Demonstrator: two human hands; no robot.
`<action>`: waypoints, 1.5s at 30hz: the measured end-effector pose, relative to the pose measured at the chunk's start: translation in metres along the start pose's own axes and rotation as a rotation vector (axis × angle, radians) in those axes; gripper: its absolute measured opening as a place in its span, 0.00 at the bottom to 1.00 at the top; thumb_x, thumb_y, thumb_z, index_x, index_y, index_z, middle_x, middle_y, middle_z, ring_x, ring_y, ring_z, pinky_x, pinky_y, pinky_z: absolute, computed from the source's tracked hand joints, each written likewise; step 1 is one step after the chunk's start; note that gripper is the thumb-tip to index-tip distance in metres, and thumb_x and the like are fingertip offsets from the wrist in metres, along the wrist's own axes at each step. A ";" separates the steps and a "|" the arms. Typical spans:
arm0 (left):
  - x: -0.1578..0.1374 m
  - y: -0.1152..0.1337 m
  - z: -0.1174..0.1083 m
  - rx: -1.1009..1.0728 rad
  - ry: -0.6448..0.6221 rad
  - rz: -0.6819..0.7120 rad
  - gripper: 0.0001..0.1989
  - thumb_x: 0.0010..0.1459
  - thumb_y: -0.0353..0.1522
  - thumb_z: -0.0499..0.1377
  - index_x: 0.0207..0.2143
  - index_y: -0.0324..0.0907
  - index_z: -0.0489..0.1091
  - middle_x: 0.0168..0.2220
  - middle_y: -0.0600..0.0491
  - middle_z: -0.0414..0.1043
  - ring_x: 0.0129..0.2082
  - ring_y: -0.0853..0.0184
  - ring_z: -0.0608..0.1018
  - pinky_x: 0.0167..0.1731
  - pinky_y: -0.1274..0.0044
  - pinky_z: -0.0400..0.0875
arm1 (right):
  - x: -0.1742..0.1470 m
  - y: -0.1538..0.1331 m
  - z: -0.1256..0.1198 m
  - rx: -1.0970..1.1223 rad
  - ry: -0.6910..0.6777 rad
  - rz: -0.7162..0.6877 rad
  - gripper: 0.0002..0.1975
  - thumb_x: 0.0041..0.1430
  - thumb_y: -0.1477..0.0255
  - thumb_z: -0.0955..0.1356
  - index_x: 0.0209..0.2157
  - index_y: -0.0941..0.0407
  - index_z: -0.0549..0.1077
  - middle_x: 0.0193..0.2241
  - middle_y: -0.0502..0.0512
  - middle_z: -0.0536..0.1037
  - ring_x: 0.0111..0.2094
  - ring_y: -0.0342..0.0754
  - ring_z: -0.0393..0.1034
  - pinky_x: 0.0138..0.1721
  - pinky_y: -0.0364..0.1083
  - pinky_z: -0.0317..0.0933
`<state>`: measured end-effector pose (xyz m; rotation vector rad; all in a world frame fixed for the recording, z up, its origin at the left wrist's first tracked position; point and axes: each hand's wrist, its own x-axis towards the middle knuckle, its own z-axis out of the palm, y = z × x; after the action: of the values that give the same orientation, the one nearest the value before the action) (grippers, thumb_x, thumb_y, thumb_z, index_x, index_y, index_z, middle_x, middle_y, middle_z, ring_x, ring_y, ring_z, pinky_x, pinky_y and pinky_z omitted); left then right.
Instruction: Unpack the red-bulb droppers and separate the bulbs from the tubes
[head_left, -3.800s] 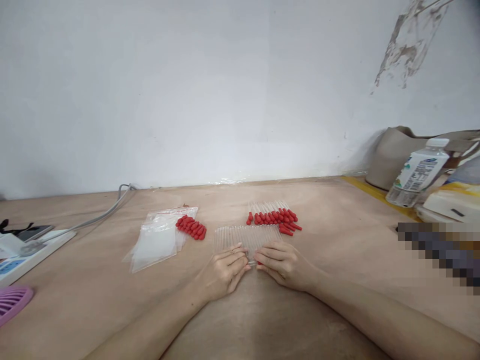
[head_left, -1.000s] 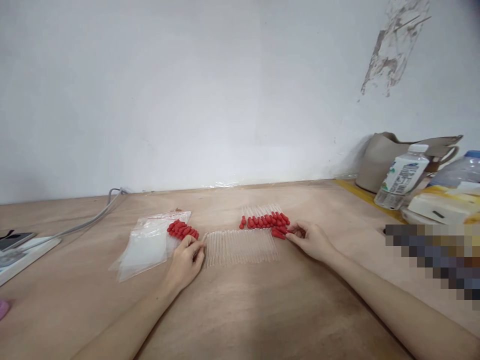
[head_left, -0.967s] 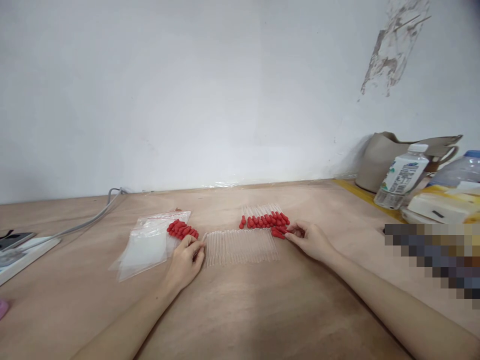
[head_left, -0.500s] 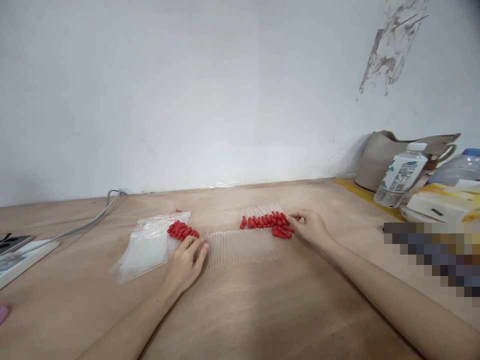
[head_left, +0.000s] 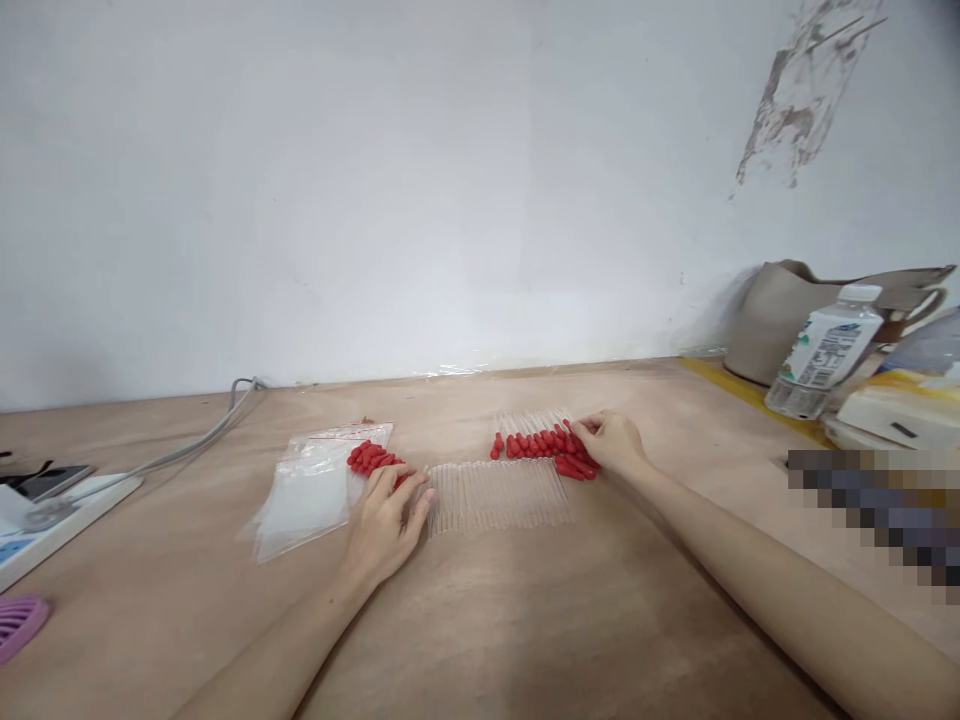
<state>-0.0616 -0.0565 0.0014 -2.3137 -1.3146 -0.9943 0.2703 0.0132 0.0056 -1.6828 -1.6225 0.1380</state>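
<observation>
A row of clear glass tubes [head_left: 499,495] lies side by side on the wooden table. Behind it is a second row of tubes [head_left: 531,420] topped with red rubber bulbs [head_left: 534,443], their bulb ends toward me. My right hand [head_left: 611,440] has its thumb and fingers pinched on a red bulb at that row's right end. Several loose red bulbs [head_left: 576,467] lie just below it. At the left end of the front row rests my left hand [head_left: 388,515], fingers bent and thumb apart, holding nothing visible. Beside its fingertips is a pile of red bulbs [head_left: 371,457].
Clear plastic zip bags [head_left: 307,500] lie under and left of the bulb pile. A power strip [head_left: 67,520] with a grey cable [head_left: 195,450] and a purple slatted object [head_left: 21,628] are far left. At right stand a bottle [head_left: 825,350], a beige bag [head_left: 765,320] and a tissue pack [head_left: 885,415].
The whole view has shifted slightly, with things now further right. My right fingers have moved a little inward onto the end of the bulb row. My left hand stays by the tubes.
</observation>
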 end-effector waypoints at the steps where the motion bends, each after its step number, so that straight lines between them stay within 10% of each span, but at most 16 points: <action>1: 0.000 0.001 0.000 -0.004 0.004 0.008 0.10 0.57 0.34 0.51 0.38 0.41 0.69 0.39 0.48 0.66 0.42 0.61 0.69 0.43 0.67 0.65 | 0.001 -0.001 0.000 0.024 0.005 0.024 0.16 0.52 0.63 0.62 0.24 0.57 0.77 0.20 0.54 0.75 0.24 0.47 0.68 0.24 0.42 0.55; 6: 0.000 0.006 0.000 -0.021 -0.025 0.049 0.11 0.57 0.33 0.51 0.40 0.42 0.68 0.42 0.47 0.65 0.45 0.59 0.67 0.44 0.66 0.65 | -0.011 -0.011 -0.002 0.156 0.014 0.013 0.18 0.55 0.64 0.59 0.31 0.59 0.75 0.25 0.54 0.76 0.26 0.46 0.69 0.25 0.41 0.59; 17: 0.006 0.042 0.013 0.006 0.032 0.341 0.19 0.57 0.29 0.52 0.52 0.40 0.59 0.54 0.43 0.59 0.56 0.56 0.59 0.51 0.62 0.60 | -0.087 -0.040 0.006 0.225 0.054 -0.766 0.08 0.56 0.74 0.63 0.36 0.53 0.73 0.31 0.52 0.75 0.37 0.48 0.64 0.41 0.51 0.55; 24: 0.008 0.053 0.021 -0.021 0.073 0.439 0.07 0.57 0.28 0.53 0.36 0.38 0.70 0.43 0.47 0.72 0.47 0.61 0.71 0.47 0.66 0.66 | -0.091 -0.048 0.004 0.200 0.026 -0.830 0.09 0.56 0.73 0.63 0.38 0.53 0.73 0.33 0.53 0.76 0.39 0.48 0.65 0.41 0.51 0.56; 45: 0.004 0.059 0.015 -0.288 -0.098 0.510 0.08 0.58 0.25 0.50 0.38 0.35 0.67 0.36 0.47 0.73 0.44 0.66 0.73 0.51 0.69 0.65 | -0.100 -0.056 0.019 0.091 0.055 -1.165 0.07 0.56 0.76 0.64 0.36 0.60 0.71 0.35 0.53 0.76 0.39 0.44 0.68 0.44 0.43 0.65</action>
<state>-0.0049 -0.0773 -0.0024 -2.7383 -0.5731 -0.9472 0.1968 -0.0736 -0.0171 -0.4700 -2.2359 -0.4012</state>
